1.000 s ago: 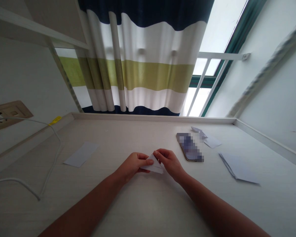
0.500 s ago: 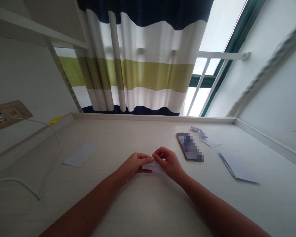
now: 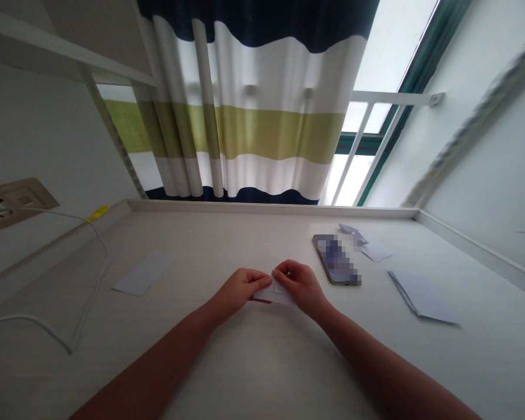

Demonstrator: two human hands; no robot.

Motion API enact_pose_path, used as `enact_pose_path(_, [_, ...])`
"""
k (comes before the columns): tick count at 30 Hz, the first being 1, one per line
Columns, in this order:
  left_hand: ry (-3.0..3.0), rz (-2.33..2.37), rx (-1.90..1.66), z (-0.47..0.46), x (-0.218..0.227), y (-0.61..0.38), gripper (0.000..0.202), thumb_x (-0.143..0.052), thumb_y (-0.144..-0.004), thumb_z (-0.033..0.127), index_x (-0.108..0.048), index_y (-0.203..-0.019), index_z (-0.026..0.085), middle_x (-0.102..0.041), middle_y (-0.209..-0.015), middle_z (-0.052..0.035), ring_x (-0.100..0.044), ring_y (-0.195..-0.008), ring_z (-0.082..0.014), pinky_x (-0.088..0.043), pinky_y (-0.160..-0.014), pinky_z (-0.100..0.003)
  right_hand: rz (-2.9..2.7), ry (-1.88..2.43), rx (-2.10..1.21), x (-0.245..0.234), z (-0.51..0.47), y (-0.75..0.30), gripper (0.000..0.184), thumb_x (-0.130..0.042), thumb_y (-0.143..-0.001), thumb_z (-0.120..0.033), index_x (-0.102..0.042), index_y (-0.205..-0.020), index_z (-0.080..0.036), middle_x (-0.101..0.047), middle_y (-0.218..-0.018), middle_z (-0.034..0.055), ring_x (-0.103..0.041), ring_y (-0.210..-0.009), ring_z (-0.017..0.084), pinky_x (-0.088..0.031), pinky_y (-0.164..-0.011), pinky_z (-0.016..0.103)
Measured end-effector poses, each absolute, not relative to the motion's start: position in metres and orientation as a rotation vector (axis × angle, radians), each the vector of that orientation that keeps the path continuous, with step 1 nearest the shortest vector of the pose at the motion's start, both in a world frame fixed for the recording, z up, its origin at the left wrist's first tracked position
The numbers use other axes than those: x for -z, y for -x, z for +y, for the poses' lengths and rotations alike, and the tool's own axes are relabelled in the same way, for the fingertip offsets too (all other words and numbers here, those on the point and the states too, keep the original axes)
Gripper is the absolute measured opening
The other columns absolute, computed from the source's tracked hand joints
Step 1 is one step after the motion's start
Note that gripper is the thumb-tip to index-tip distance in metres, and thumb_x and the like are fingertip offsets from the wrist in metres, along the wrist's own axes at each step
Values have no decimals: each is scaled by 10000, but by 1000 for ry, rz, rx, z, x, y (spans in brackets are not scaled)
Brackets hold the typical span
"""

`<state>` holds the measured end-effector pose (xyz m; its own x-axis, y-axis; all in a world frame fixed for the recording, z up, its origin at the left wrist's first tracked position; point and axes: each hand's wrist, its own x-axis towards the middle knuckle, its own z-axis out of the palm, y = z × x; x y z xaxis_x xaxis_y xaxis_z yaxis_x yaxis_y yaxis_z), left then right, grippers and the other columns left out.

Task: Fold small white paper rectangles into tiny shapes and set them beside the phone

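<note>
A small folded white paper [image 3: 278, 294] lies under my fingers near the middle of the pale desk [image 3: 262, 361]. My left hand [image 3: 240, 290] pinches its left side, and my right hand [image 3: 300, 286] grips its right side. The fingertips of both hands nearly meet on top of the fold. A thin red line [image 3: 262, 301] shows along the paper's lower left edge. Most of the paper's upper part is hidden by my fingers.
A phone [image 3: 336, 259] with a blurred screen lies beyond my right hand. Loose paper pieces [image 3: 376, 252] lie behind it, a folded paper [image 3: 422, 297] lies right, and a white sheet [image 3: 143, 273] lies left. A white cable [image 3: 91, 274] runs from a wall socket [image 3: 9, 198].
My hands have drawn closer together over the paper. Its triangular shape is now mostly covered by my fingers, and a thin red line shows at its lower left edge.
</note>
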<state>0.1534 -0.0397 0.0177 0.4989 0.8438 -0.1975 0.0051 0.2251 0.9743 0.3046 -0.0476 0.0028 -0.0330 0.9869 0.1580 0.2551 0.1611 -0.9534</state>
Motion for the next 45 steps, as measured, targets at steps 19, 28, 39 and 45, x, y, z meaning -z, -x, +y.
enact_pose_path(19, [-1128, 792, -685, -39, -13, -151, 259, -653, -683, 322, -671, -778, 82, -669, -725, -52, -649, -752, -211, -497, -820, -391, -1421, 1256, -971, -1, -43, -310, 196, -582, -682, -342, -569, -619, -156, -546, -578, 1, -484, -532, 113, -389, -490, 227])
enact_pose_path(28, [-1153, 794, -722, -39, -12, -151, 256, -640, -687, 332, -668, -779, 94, -658, -744, -50, -643, -736, -197, -510, -765, -361, -1463, 1228, -960, -3, -43, -311, 189, -575, -703, -342, -577, -643, -162, -544, -583, -5, -475, -545, 113, -384, -494, 226])
enact_pose_path(39, [-1251, 1043, -704, -37, -14, -150, 267, -669, -600, 383, -645, -625, 118, -534, -557, 10, -508, -564, -107, -443, -531, -225, -1660, 1141, -956, -7, -50, -309, 178, -557, -754, -319, -597, -858, -180, -575, -669, -3, -533, -615, 116, -449, -587, 251])
enact_pose_path(45, [-1060, 1057, -862, -34, -17, -145, 240, -668, -615, 341, -652, -697, 117, -586, -649, -17, -515, -595, -98, -435, -556, -207, -1949, 1014, -821, -20, -52, -320, 241, -649, -689, -280, -578, -907, -204, -584, -915, 34, -558, -817, 152, -497, -702, 302])
